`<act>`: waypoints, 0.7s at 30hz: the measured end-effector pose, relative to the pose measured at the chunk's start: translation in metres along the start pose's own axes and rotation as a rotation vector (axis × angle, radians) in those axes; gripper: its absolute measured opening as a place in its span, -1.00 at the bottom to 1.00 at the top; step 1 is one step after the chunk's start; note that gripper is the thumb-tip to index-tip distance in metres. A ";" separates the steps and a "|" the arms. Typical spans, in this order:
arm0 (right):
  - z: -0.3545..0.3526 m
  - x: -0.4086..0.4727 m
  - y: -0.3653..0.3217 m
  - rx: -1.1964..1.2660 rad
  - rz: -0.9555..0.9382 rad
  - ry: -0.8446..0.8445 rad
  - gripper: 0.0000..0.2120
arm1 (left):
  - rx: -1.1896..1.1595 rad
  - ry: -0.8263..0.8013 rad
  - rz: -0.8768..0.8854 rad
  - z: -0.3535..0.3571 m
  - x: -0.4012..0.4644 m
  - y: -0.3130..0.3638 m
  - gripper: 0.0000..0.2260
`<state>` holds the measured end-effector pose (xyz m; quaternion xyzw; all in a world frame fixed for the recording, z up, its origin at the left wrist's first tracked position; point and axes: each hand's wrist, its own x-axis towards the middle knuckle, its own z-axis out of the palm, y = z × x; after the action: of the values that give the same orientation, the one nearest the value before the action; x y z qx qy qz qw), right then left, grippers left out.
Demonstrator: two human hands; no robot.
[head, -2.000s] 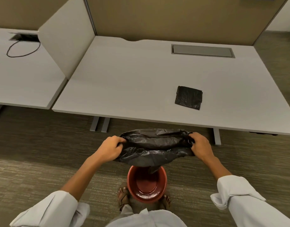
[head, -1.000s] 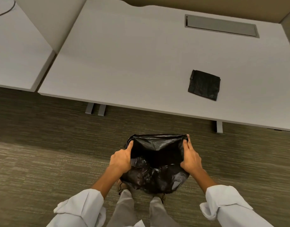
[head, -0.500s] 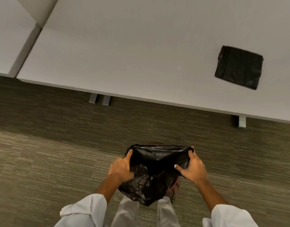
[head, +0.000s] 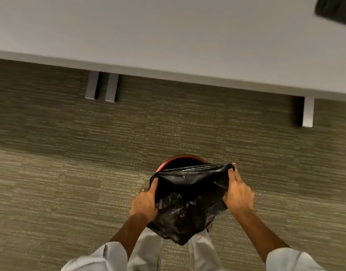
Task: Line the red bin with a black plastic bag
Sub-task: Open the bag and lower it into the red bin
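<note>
A black plastic bag (head: 185, 208) hangs open-mouthed between my hands, low over the carpet. My left hand (head: 145, 204) grips the left side of its mouth and my right hand (head: 237, 196) grips the right side, thumb inside. Behind the bag's far edge only an arc of the red bin's rim (head: 168, 163) shows; the bag hides the remainder of the bin. The bag's crumpled body sags toward my legs.
A white desk (head: 168, 36) spans the top of the view, its front edge overhanging the carpet. Desk legs (head: 100, 87) stand at the left and another leg (head: 308, 112) at the right. A folded black bag (head: 336, 10) lies on the desk at the top right corner.
My hands have carried the open bag down to the bin. The view tilted down and closer, so the desk slid up and the red rim now shows behind the bag.
</note>
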<state>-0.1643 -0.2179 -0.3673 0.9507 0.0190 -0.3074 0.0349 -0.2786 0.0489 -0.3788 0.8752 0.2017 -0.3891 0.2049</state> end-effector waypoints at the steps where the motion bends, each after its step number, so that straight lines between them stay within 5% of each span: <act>1: 0.007 0.008 0.001 -0.003 -0.008 -0.010 -0.17 | -0.003 -0.001 -0.004 0.007 0.008 -0.002 -0.17; 8: 0.031 0.075 -0.005 0.116 -0.069 0.089 -0.53 | 0.038 0.003 0.015 0.011 0.070 -0.023 -0.08; 12: 0.042 0.110 -0.016 0.199 -0.063 0.193 -0.50 | 0.076 -0.025 0.034 0.000 0.112 -0.023 -0.08; 15: 0.051 0.132 -0.020 0.307 -0.008 0.078 -0.61 | 0.057 -0.050 0.063 -0.007 0.139 -0.019 -0.19; 21: 0.080 0.145 -0.001 0.116 -0.028 -0.020 -0.47 | 0.239 -0.163 -0.027 -0.004 0.180 -0.017 -0.42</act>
<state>-0.0936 -0.2212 -0.5165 0.9477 0.0143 -0.3180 -0.0247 -0.1742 0.0997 -0.5175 0.8561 0.1485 -0.4827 0.1095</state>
